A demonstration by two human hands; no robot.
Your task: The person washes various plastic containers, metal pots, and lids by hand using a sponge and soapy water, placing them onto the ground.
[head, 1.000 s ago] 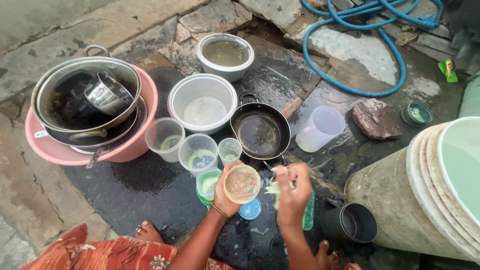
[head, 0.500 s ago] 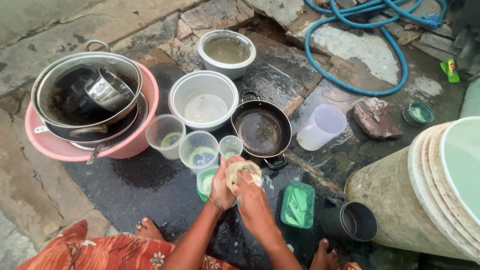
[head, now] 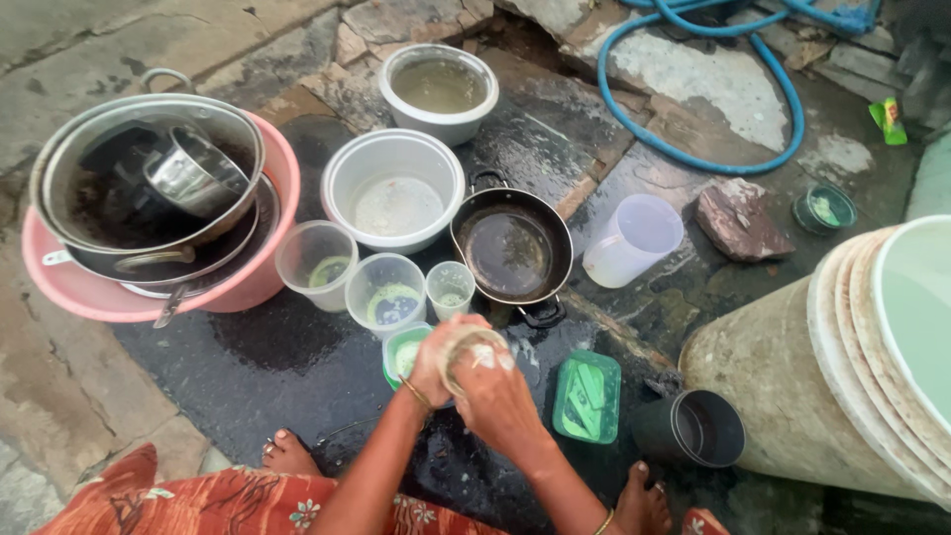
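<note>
Soapy small cup (head: 466,349) sits clasped between both hands.

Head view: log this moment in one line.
left hand holds small cup | right hand scrubs inside it | black pan behind | green lid beside

My right hand (head: 500,396) covers most of the small cup (head: 466,349). At the right edge, the big drum (head: 792,396) is cut off.

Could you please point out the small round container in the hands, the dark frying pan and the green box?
small round container (head: 466,347), head view, on its rim.
dark frying pan (head: 510,253), head view, inner base.
green box (head: 586,396), head view, lid centre.
</note>
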